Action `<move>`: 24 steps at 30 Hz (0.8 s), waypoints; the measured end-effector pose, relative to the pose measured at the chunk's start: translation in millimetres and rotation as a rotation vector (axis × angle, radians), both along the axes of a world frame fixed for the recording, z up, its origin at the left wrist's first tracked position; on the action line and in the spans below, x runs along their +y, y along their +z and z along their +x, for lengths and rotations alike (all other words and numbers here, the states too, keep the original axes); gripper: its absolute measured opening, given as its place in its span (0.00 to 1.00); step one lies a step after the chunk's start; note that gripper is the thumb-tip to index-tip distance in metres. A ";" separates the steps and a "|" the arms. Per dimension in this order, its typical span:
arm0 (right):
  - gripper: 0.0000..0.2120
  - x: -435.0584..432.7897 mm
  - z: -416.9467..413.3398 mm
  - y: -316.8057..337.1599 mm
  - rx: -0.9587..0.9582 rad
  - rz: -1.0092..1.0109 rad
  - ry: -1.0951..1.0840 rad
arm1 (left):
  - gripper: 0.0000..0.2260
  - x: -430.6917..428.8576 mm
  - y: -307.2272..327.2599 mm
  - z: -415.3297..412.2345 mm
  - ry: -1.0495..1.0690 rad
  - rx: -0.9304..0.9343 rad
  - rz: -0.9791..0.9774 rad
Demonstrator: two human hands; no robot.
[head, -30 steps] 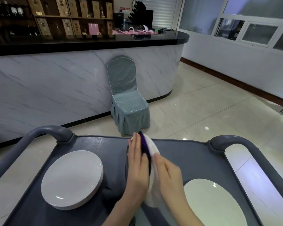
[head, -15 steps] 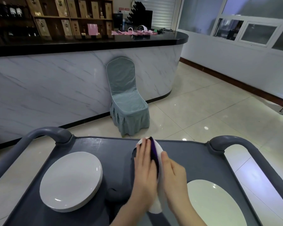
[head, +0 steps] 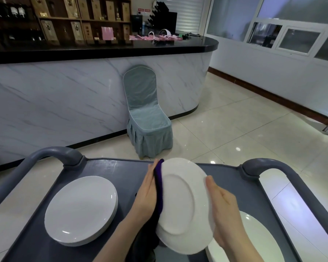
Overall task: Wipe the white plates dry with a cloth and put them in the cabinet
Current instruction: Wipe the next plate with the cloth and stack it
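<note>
Left hand (head: 148,195) flat, pressing purple cloth (head: 158,186) on white plate (head: 182,203); right hand (head: 223,210) grips rim; ringed underside showing

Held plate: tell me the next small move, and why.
Probably slide the purple cloth round the hidden face: the left hand presses it flat against the plate, which the right hand holds on edge above the cart, underside toward the camera.

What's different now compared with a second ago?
The held plate has turned from edge-on to showing its underside. The left hand still presses the purple cloth to its other face; the right hand holds its rim. The stacked plates on the cart stayed put.
</note>
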State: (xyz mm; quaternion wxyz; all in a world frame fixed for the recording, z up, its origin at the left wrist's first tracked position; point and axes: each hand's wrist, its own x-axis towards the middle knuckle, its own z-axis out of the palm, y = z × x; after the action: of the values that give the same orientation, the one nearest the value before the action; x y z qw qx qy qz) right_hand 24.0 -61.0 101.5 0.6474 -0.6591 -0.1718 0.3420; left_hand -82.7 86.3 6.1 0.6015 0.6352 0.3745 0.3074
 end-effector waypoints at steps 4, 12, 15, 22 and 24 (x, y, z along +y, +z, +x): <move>0.17 -2.4 11.4 6.4 0.093 -0.012 0.054 | 0.22 -18.0 -12.0 -13.3 -0.039 -0.051 0.139; 0.16 12.7 4.7 8.1 0.070 -0.016 0.059 | 0.26 -11.0 27.9 -5.9 -0.167 0.140 0.600; 0.17 14.8 13.0 13.5 0.107 -0.024 0.004 | 0.26 -21.4 17.3 -10.5 -0.062 0.027 0.489; 0.16 35.1 13.4 8.6 0.209 0.024 -0.308 | 0.26 -83.5 -3.1 -0.3 0.098 0.084 0.469; 0.19 43.3 1.5 1.2 0.219 0.039 -0.416 | 0.26 -93.3 4.5 8.6 0.068 0.181 0.607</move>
State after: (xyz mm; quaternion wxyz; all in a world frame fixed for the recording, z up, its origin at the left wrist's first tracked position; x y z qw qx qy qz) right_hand 25.5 -17.7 102.8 0.7314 -0.6267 0.0324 0.2669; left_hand -74.1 -7.0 10.7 0.3379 0.7978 0.3385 0.3671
